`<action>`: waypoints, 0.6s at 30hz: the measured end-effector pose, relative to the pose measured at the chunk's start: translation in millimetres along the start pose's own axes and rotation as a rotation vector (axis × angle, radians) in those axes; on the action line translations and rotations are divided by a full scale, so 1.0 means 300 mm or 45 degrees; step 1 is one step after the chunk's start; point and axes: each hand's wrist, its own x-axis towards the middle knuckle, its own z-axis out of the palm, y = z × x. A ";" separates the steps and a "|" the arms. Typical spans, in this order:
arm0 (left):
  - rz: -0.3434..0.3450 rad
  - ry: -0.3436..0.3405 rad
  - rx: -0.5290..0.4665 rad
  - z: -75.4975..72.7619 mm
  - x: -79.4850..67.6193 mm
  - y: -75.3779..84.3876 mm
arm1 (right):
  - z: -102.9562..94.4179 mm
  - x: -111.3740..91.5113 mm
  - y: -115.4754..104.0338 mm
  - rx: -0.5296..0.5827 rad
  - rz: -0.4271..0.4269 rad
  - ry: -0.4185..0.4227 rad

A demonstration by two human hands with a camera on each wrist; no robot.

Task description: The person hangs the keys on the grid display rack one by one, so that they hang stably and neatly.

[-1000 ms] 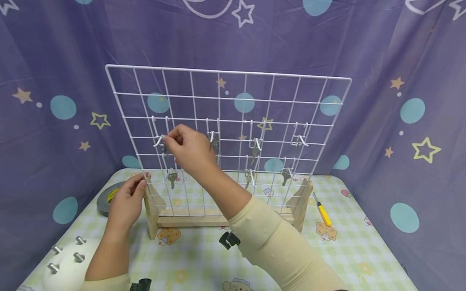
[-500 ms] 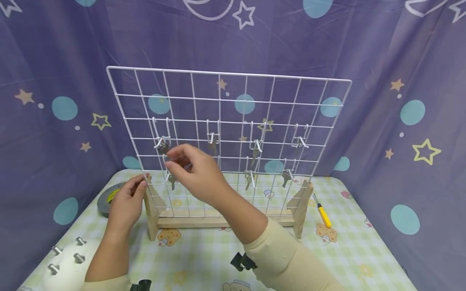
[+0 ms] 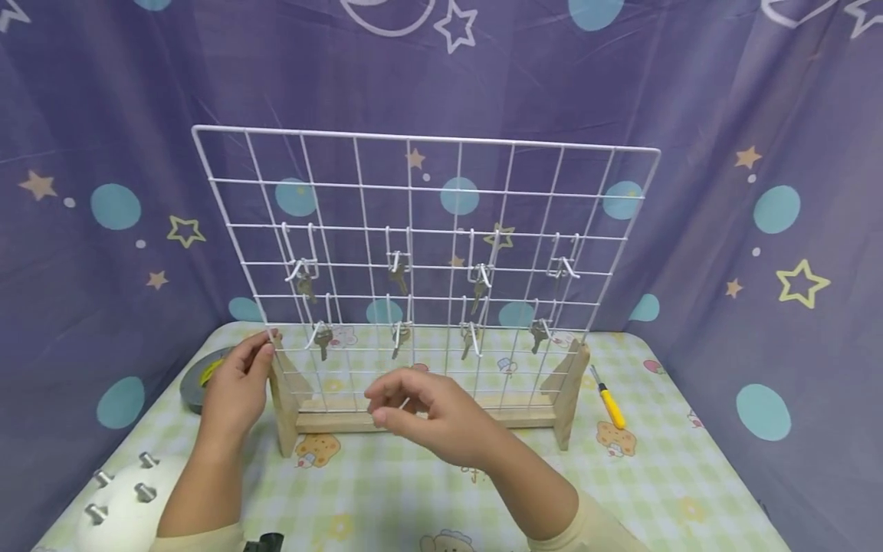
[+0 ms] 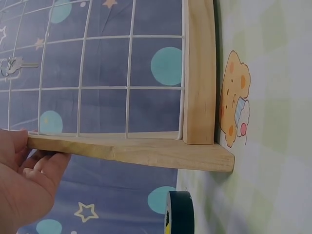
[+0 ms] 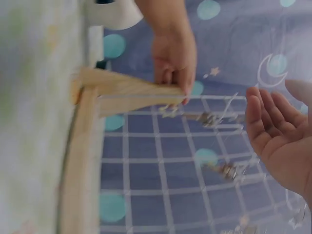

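A white wire grid rack (image 3: 429,186) stands upright on a wooden base (image 3: 334,421). Keys hang from white hooks in two rows, among them a key (image 3: 306,287) at upper left and a key (image 3: 323,340) below it. My left hand (image 3: 237,383) grips the top end of the left wooden side piece (image 3: 281,399); in the left wrist view, thumb and fingers hold that board (image 4: 131,151) from both sides. In front of the rack's lower middle, my right hand (image 3: 438,418) is apart from it, fingers loosely bent with nothing between them.
A yellow-handled screwdriver (image 3: 610,402) lies right of the stand. Behind my left hand is a grey roll of tape (image 3: 195,383). A white rounded object (image 3: 131,506) with several metal studs sits at front left. Purple curtains (image 3: 441,92) surround the checked tabletop (image 3: 386,498).
My right hand has let go at the upper-left hook, where a key now hangs, and has moved down and right, away from the grid. My left hand keeps its grip.
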 end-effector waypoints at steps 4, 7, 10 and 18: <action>0.003 0.010 0.010 -0.006 0.000 -0.004 | -0.011 -0.090 0.065 -0.069 0.119 -0.047; 0.014 0.007 -0.007 -0.011 -0.003 -0.006 | -0.025 -0.154 0.108 -0.132 0.203 -0.065; 0.033 0.000 -0.057 -0.014 -0.014 -0.008 | -0.049 -0.214 0.142 -0.195 0.272 -0.049; 0.142 0.023 -0.176 -0.028 -0.071 0.004 | -0.113 -0.343 0.193 -0.464 0.410 0.153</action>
